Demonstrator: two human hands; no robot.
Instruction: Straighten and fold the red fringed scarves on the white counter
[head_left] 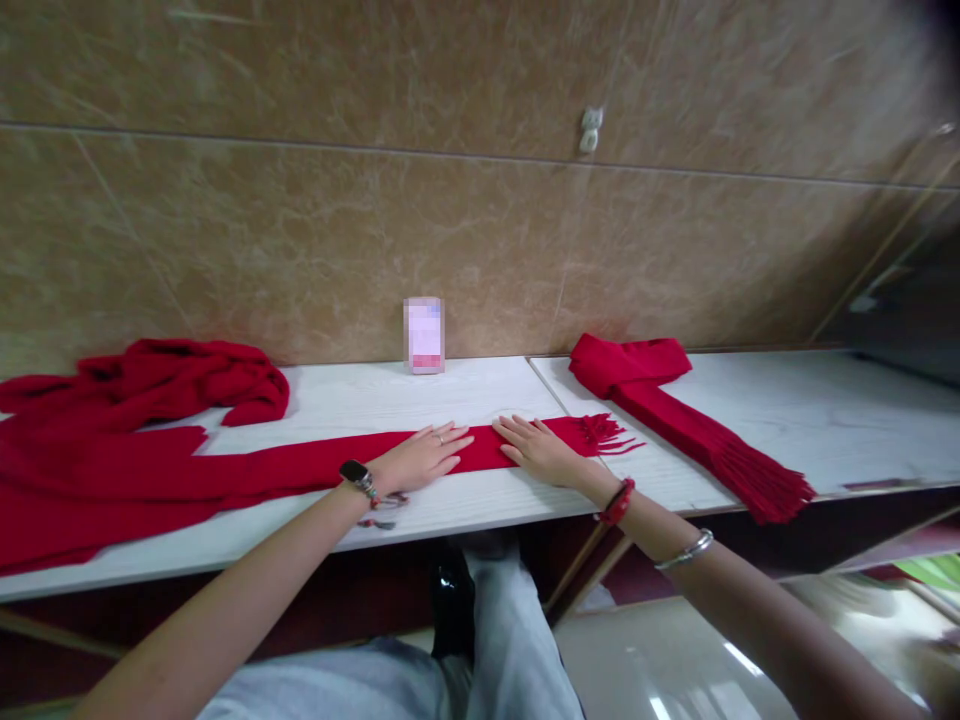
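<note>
A long red scarf (pixel 300 468) lies stretched along the white table, its fringe of tassels at the right end. My left hand (pixel 424 455) rests flat on its middle stretch, fingers spread and pointing right. A little to the right, my right hand (pixel 540 450) presses flat on the same scarf just before the fringe, its fingers pointing left. Neither hand grips the cloth. Toward the left the scarf meets wider red fabric, and I cannot tell where one piece ends. Another red scarf (pixel 675 415), folded over at its far end, lies to the right of my right hand.
A heap of crumpled red fabric (pixel 195 375) sits at the back left of the white table (pixel 337 388). A phone-like upright object (pixel 425 335), blurred out, leans on the tiled wall (pixel 300 250). A wall socket (pixel 591 130) is higher up. My legs are below the front edge.
</note>
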